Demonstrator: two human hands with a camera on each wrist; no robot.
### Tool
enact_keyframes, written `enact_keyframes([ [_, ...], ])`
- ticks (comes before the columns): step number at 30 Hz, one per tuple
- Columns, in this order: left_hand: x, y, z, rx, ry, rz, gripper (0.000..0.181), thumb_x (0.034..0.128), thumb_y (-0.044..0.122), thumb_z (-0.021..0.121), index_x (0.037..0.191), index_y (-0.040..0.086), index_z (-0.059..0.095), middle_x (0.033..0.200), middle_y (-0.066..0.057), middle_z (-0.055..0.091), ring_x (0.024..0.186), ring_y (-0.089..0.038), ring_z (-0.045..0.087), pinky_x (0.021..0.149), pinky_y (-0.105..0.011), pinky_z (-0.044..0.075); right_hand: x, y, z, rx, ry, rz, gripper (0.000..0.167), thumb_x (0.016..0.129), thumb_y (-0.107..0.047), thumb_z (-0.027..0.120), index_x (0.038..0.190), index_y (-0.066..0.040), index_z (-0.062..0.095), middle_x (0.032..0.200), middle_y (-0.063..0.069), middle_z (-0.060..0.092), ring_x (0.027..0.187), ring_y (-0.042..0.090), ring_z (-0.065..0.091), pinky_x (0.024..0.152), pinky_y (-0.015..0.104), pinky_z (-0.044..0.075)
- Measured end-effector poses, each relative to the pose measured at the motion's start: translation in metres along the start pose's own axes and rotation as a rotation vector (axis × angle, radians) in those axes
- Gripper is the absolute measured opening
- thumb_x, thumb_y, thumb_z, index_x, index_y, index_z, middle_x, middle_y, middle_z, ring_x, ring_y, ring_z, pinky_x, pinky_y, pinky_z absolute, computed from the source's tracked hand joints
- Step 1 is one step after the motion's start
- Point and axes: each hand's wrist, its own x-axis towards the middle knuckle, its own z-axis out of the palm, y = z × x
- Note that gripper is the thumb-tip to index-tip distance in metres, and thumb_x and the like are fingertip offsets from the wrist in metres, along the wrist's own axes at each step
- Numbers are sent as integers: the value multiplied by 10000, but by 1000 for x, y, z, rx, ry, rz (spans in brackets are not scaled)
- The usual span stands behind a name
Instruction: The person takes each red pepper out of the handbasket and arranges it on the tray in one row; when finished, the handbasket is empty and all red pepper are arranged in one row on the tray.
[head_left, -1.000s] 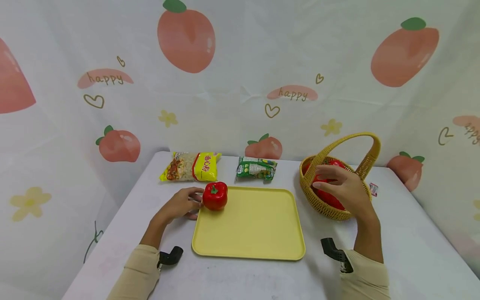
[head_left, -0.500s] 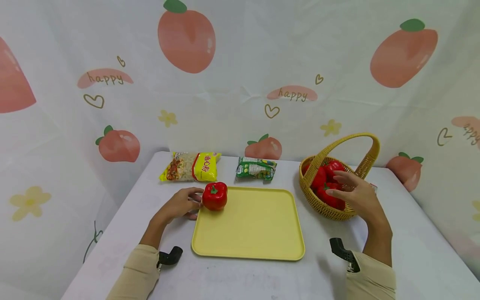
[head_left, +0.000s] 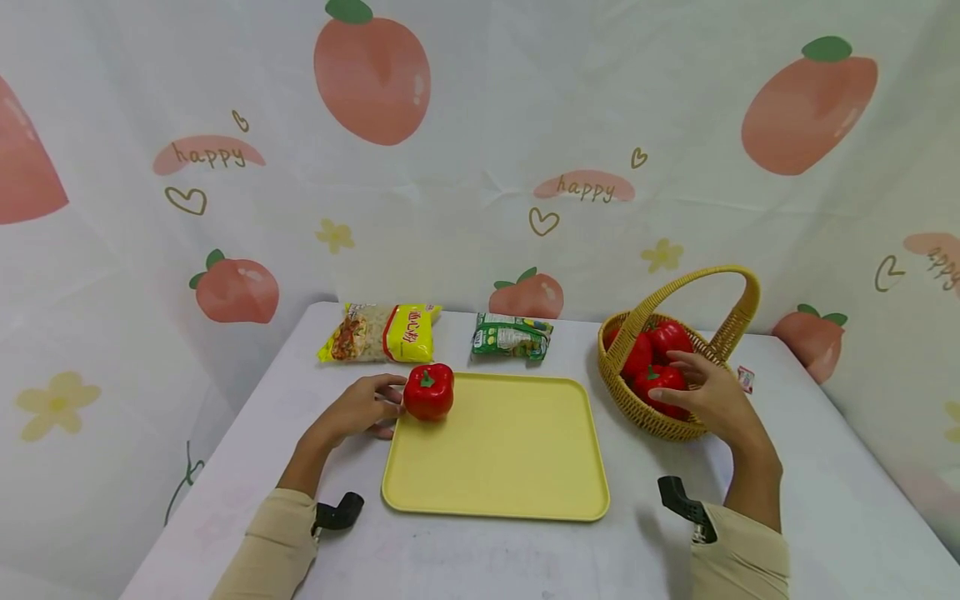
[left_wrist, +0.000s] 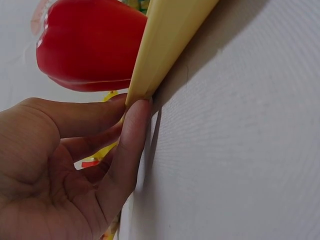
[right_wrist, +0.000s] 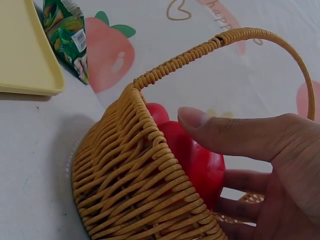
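Observation:
In the head view, my left hand (head_left: 365, 406) is at the left edge of a yellow tray (head_left: 502, 467). The left wrist view shows thumb and finger pinching the tray's rim (left_wrist: 167, 45). A red bell pepper (head_left: 429, 392) stands upright on the tray's far left corner, close to these fingers. My right hand (head_left: 716, 398) reaches over a wicker basket (head_left: 660, 425) with several red bell peppers inside. Its thumb and fingers are spread around the nearest basket pepper (right_wrist: 200, 160), thumb nearly straight; whether they touch it is unclear.
Behind the tray lie a yellow noodle packet (head_left: 382, 333) and a green snack bag (head_left: 512, 337). The basket's tall handle (head_left: 738, 321) arches over its opening. A small wrapped packet (head_left: 746, 379) lies right of the basket. A printed cloth hangs behind the white table.
My right hand has drawn back right from over the basket, then lowered slightly around the nearest pepper. My left hand, the tray and the pepper on it have stayed put.

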Motion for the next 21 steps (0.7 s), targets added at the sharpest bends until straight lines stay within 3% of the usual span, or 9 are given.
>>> enact_keyframes([
  [21, 0, -1, 1, -2, 2, 3, 572, 955, 47, 640, 1513, -2, 522, 1268, -204, 628, 1055, -276, 669, 752, -345, 664, 0, 0, 2, -47, -12, 55, 936, 931, -459, 789, 1612, 18, 359, 1531, 374, 445, 1383, 543, 441, 1096, 691, 471],
])
